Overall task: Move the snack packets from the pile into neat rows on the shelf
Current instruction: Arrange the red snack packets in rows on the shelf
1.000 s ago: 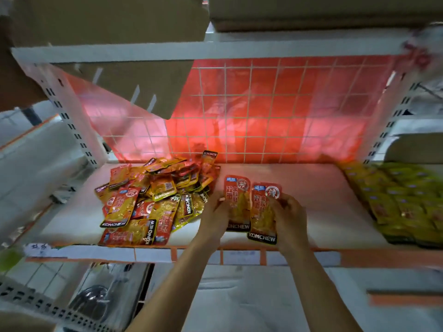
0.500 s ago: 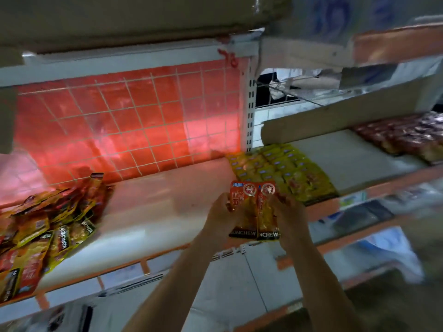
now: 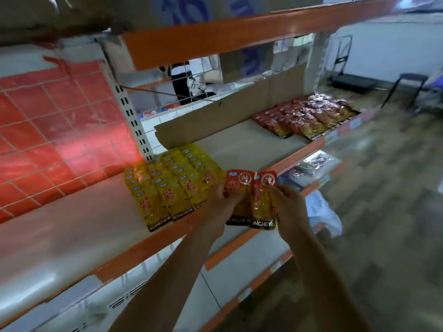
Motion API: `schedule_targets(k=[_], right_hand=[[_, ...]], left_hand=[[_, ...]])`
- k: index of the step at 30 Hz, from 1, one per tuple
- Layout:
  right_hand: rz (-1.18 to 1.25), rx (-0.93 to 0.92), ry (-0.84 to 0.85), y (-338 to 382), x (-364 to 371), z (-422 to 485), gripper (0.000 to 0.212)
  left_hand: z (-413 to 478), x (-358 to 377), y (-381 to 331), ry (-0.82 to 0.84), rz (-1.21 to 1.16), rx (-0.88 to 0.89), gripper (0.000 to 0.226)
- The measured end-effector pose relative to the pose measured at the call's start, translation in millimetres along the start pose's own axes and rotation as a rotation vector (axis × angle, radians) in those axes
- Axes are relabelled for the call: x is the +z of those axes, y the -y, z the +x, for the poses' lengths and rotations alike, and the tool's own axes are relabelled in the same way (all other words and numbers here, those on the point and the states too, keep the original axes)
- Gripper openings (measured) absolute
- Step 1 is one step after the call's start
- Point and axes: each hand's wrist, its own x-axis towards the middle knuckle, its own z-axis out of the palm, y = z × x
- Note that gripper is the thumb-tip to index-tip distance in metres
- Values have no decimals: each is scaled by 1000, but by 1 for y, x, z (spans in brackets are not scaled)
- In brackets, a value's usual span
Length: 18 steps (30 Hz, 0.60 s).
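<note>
Red snack packets (image 3: 250, 197), two side by side, gripped between left hand (image 3: 221, 200) and right hand (image 3: 291, 204), near yellow rows (image 3: 172, 185).

Glossy plastic snack packets (image 3: 251, 200); matt cardboard divider (image 3: 230, 116).

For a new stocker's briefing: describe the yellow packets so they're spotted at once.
Find the orange-edged shelf and the white slotted upright beside the red gridded panel. At that upright's foot lie the yellow packets in neat overlapping rows. They alone are yellow: the held packets and the far rows are red.
</note>
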Motion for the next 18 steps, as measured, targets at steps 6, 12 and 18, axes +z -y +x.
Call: schedule_targets(k=[6,12,18], right_hand=[[13,11,-78,8,-47,38,24],[-32,60,-193,13,-76,112,22],[16,18,-237,33,-93,198,16]], left_hand=[[38,63,-4,94,33,-27,15],[98,114,-18,77,80,-6,25],[176,158,-44,66,85,-24,23]])
